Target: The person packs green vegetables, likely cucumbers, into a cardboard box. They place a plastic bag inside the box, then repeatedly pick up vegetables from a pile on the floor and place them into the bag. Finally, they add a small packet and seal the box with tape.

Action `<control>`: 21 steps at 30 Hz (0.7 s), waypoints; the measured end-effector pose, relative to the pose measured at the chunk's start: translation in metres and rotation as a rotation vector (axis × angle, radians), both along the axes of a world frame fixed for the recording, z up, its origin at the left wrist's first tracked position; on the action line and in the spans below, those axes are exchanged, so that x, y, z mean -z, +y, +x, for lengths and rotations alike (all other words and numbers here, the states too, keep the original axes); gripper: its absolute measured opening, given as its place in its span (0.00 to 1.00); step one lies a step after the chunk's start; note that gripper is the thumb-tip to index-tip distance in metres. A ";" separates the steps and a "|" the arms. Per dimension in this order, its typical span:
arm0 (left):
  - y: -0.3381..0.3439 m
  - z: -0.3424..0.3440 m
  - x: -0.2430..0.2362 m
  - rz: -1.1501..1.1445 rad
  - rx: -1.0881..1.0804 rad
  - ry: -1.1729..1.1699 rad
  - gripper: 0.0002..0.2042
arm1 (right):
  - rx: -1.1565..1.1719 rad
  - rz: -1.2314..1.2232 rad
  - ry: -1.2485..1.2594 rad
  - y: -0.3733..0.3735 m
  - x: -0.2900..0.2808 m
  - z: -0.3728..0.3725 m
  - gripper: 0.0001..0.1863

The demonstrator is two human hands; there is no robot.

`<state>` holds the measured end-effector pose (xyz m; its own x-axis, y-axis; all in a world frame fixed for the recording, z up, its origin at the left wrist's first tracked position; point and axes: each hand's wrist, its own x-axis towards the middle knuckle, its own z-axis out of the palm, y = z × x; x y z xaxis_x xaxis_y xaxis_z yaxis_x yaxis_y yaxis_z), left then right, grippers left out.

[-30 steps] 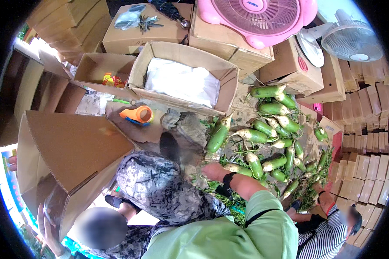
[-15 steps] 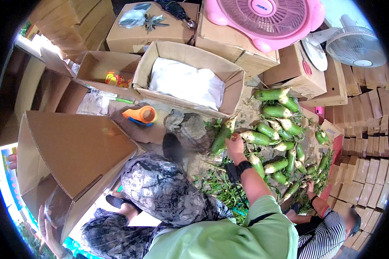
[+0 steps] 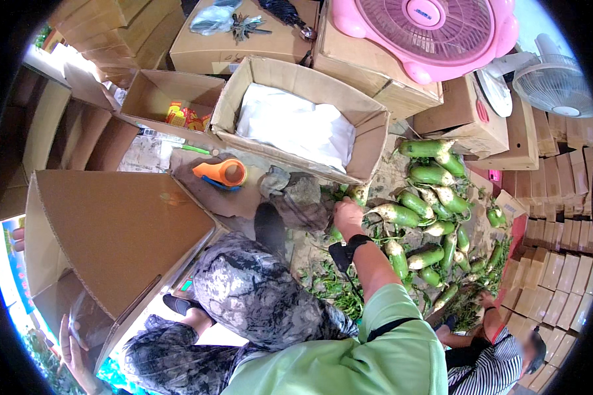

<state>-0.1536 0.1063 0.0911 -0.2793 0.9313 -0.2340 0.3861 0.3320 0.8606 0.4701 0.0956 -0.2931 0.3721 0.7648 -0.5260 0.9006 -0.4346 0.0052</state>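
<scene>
We have a tall, flared brown cardboard carton (image 3: pixel 122 227) filling the left side of the frame. A co-worker in a striped black-and-white shirt (image 3: pixel 497 361) bends at the lower right, and a shallow open cardboard box holding white sheeting (image 3: pixel 296 125) sits at upper centre. Right of centre, many thick green radishes with pale ends (image 3: pixel 431 175) lie on the floor among cut leaves. One stout green-and-white radish (image 3: pixel 359 193) lies apart from them at mid-frame, just below the open box, partly hidden under our right hand (image 3: pixel 348 216). That hand is curled over its middle, though our fingertips are out of sight. Our left hand (image 3: pixel 77 357), lower left, has its fingers stretched and slightly parted beside the carton; we cannot tell how hard it presses. Smallest is an orange plastic tape dispenser (image 3: pixel 232 172), left of centre. We judge the step in hand to be gripping this single radish; the next move calls for a firm wrap around its smooth, rounded body, clear of its neighbour.
</scene>
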 end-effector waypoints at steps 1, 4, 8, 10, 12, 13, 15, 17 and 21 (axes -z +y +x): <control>-0.001 0.001 0.000 0.004 -0.009 0.014 0.21 | 0.109 0.064 0.123 -0.002 -0.005 0.004 0.13; -0.002 -0.012 -0.006 -0.068 0.143 -0.068 0.21 | 0.440 0.160 0.492 -0.029 -0.025 0.009 0.15; 0.000 -0.023 -0.001 -0.053 0.148 -0.153 0.21 | -0.089 -0.311 0.714 -0.133 -0.057 0.007 0.22; 0.002 -0.027 0.002 -0.033 0.156 -0.184 0.21 | -0.365 -0.512 0.586 -0.160 -0.052 0.013 0.22; 0.000 -0.030 0.001 -0.034 0.148 -0.159 0.21 | -0.294 -0.618 0.375 -0.161 -0.044 0.020 0.21; -0.001 -0.032 -0.001 -0.060 0.148 -0.126 0.21 | -0.088 -0.227 0.412 -0.150 -0.040 0.025 0.18; 0.000 -0.032 -0.003 -0.086 0.159 -0.127 0.20 | 0.359 0.160 0.384 -0.108 -0.019 0.033 0.23; -0.001 -0.031 -0.003 -0.088 0.183 -0.181 0.20 | 0.697 0.489 0.382 -0.059 -0.025 0.032 0.26; -0.001 -0.031 -0.004 -0.093 0.191 -0.176 0.20 | 0.964 0.292 0.241 -0.018 -0.008 0.035 0.39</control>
